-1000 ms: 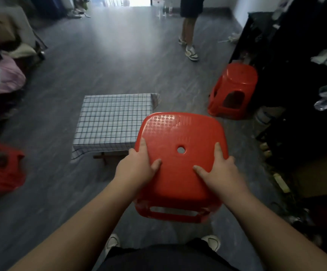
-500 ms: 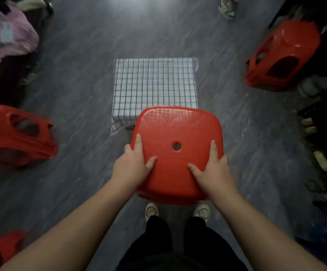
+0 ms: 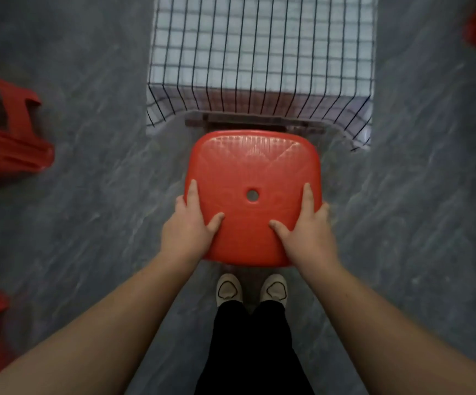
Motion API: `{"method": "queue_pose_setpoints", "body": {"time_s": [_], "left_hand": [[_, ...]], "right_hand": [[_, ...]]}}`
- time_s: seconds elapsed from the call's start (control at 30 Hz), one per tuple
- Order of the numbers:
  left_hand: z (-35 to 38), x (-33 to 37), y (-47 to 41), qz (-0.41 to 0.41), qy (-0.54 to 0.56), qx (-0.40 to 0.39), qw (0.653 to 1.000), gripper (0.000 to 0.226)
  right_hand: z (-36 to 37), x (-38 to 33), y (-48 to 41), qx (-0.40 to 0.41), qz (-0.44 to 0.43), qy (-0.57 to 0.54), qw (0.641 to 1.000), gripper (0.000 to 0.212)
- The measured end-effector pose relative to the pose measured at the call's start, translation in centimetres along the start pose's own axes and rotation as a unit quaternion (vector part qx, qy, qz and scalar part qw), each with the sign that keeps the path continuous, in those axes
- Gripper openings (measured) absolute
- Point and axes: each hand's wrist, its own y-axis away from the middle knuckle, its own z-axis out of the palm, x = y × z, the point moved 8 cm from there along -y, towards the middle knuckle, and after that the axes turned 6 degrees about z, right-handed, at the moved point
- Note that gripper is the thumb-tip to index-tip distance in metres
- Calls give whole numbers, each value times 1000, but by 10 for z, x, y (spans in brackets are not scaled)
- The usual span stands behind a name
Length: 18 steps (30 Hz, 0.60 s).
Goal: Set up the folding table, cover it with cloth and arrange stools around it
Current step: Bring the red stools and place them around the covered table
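We look straight down at a red stool (image 3: 252, 195) that we hold by its seat, our left hand (image 3: 188, 228) clasping the left edge and our right hand (image 3: 308, 232) clasping the right edge, thumbs lying on top. The stool sits just in front of our shoes (image 3: 229, 289), close to the near edge of the table (image 3: 245, 122), which is covered with a checked cloth (image 3: 262, 49). Another red stool (image 3: 6, 132) lies tipped on the grey floor (image 3: 97, 212) well off to the left.

Head camera, facing steeply down, close above floor (image 3: 88, 223)
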Motion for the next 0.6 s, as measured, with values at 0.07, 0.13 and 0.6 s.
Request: {"method": "queue_pose_setpoints", "body": {"time_s": [0.07, 0.13, 0.6], "left_hand": [[21, -11, -17, -6, 7, 3, 1000, 92], [36, -17, -27, -3, 4, 10, 1000, 91], [-3, 5, -13, 9, -64, -81, 995, 77]], "right_hand": [[24, 4, -21, 5, -5, 5, 1000, 108], [39, 8, -31, 13, -8, 13, 1000, 106], [-11, -5, -17, -56, -13, 124, 991, 77]]}}
